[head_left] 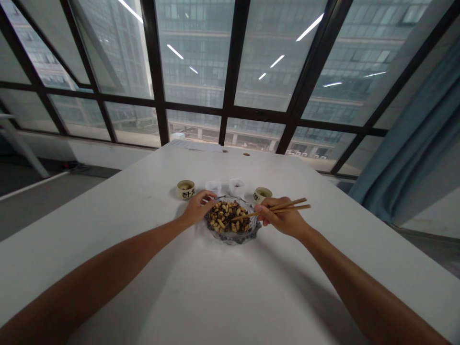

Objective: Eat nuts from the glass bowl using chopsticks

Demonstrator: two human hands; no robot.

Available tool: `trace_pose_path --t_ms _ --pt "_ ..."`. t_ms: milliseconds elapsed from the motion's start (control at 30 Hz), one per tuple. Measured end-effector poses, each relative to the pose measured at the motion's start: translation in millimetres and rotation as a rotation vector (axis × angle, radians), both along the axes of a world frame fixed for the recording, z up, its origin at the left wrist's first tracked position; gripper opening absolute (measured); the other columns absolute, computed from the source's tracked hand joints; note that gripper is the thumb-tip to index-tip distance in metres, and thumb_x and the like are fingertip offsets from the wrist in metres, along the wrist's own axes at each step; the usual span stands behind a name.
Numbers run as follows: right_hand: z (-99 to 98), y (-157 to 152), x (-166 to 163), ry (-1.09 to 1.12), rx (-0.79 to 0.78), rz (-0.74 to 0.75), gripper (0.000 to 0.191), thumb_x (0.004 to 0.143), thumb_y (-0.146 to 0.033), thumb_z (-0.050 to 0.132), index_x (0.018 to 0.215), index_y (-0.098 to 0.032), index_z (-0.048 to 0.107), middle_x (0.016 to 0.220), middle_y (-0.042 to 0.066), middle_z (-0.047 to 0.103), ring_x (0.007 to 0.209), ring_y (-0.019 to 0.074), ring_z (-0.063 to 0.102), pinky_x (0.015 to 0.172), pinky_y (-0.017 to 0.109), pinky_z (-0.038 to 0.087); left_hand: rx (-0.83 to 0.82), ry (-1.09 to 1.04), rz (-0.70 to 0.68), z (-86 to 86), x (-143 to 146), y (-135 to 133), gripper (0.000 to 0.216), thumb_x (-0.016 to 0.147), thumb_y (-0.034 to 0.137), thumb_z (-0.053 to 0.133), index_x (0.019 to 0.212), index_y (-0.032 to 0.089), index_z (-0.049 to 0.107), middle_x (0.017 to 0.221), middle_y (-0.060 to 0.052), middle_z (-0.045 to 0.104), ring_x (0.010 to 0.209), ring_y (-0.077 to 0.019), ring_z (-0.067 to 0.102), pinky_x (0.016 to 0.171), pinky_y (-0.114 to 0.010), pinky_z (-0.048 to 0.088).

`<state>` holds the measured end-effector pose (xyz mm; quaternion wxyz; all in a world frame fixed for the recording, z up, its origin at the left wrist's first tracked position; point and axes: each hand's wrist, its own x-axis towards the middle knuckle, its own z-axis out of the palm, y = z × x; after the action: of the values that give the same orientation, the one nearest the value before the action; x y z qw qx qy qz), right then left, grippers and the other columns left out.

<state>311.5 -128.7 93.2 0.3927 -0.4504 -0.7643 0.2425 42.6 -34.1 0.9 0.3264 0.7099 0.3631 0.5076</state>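
Observation:
A scalloped clear glass bowl (233, 238) sits on the white table. In it lies a mix of tan, nut-like pieces (225, 211) and small dark bits. My left hand (199, 207) holds the bowl's left rim, its fingers curled along the edge. A pair of wooden chopsticks (292, 205) is gripped in my right hand (281, 216), just right of the bowl. Their tips reach into the food near its middle; whether they pinch a piece is too small to tell.
Behind the bowl stand two small white dishes, a left one (213, 187) and a right one (236, 186). Yellowish cups with black characters flank them, a left cup (186, 189) and a right cup (262, 193). Papers (196, 145) lie at the table's (151, 292) far edge.

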Motion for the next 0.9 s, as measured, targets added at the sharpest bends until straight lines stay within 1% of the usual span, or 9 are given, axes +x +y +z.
trace_pose_path --t_ms 100,267,433,533,633,700,800,900 --pt "1.8 -0.6 -1.6 -0.029 0.025 0.018 0.042 0.086 -0.058 0.065 0.061 -0.024 0.066 0.049 0.001 0.066 0.042 0.016 0.062 0.039 0.025 0.046 -0.001 0.013 0.005 -0.2 -0.1 0.5 0.022 0.081 0.035 0.065 0.094 0.019 0.071 0.097 -0.006 0.074 0.087 -0.0189 0.067 0.074 -0.03 0.053" --pt "-1.0 0.3 -2.3 -0.043 0.017 0.012 0.042 0.087 -0.057 0.064 0.061 -0.024 0.066 0.052 0.002 0.068 0.043 0.016 0.064 0.04 0.026 0.048 0.007 0.008 0.014 -1.7 0.7 1.4 0.021 0.081 0.034 0.066 0.094 0.019 0.071 0.099 -0.006 0.075 0.086 -0.0185 0.067 0.073 -0.03 0.053" --pt "-3.9 2.7 -0.7 0.022 -0.014 -0.011 0.045 0.086 -0.06 0.066 0.061 -0.022 0.065 0.052 0.002 0.068 0.041 0.0155 0.063 0.038 0.025 0.048 0.008 0.001 0.016 -2.7 1.2 1.7 0.022 0.081 0.036 0.067 0.094 0.019 0.071 0.096 -0.006 0.074 0.085 -0.0185 0.068 0.073 -0.03 0.053" --pt "-6.7 7.1 2.2 0.164 -0.046 -0.088 0.053 0.08 -0.069 0.068 0.059 -0.02 0.064 0.05 0.004 0.067 0.037 0.0143 0.059 0.034 0.024 0.046 0.008 0.014 0.018 -1.9 0.5 1.1 0.022 0.082 0.036 0.065 0.094 0.019 0.071 0.094 -0.006 0.074 0.085 -0.0188 0.068 0.073 -0.03 0.053" --pt "-15.1 10.7 8.3 0.389 -0.067 -0.198 0.058 0.073 -0.075 0.07 0.063 -0.018 0.064 0.049 0.004 0.066 0.035 0.0138 0.057 0.033 0.024 0.046 0.01 0.018 0.018 -1.3 -0.3 1.1 0.023 0.084 0.037 0.063 0.095 0.019 0.071 0.094 -0.006 0.074 0.084 -0.019 0.068 0.074 -0.031 0.053" --pt "-25.8 10.3 13.5 0.549 -0.067 -0.264 0.058 0.07 -0.075 0.073 0.066 -0.017 0.064 0.05 0.003 0.065 0.035 0.0136 0.057 0.033 0.024 0.046 0.015 0.014 0.022 -1.8 -0.4 1.5 0.022 0.084 0.037 0.062 0.094 0.019 0.071 0.094 -0.005 0.074 0.085 -0.0191 0.068 0.076 -0.031 0.053" --pt "-47.8 5.4 20.0 0.773 -0.057 -0.363 0.057 0.069 -0.073 0.075 0.068 -0.017 0.064 0.05 0.003 0.065 0.036 0.013 0.057 0.035 0.024 0.047 0.022 0.021 0.023 -3.1 -0.3 2.0 0.023 0.086 0.037 0.06 0.094 0.019 0.07 0.095 -0.006 0.074 0.085 -0.0192 0.068 0.076 -0.031 0.053" --pt "-67.7 -0.7 21.1 0.887 -0.068 -0.435 0.058 0.068 -0.074 0.076 0.07 -0.017 0.063 0.052 0.003 0.066 0.038 0.013 0.058 0.037 0.024 0.049 0.042 0.059 0.033 -2.2 -1.6 1.1 0.024 0.089 0.037 0.057 0.095 0.018 0.07 0.094 -0.006 0.074 0.085 -0.0195 0.068 0.075 -0.031 0.054"
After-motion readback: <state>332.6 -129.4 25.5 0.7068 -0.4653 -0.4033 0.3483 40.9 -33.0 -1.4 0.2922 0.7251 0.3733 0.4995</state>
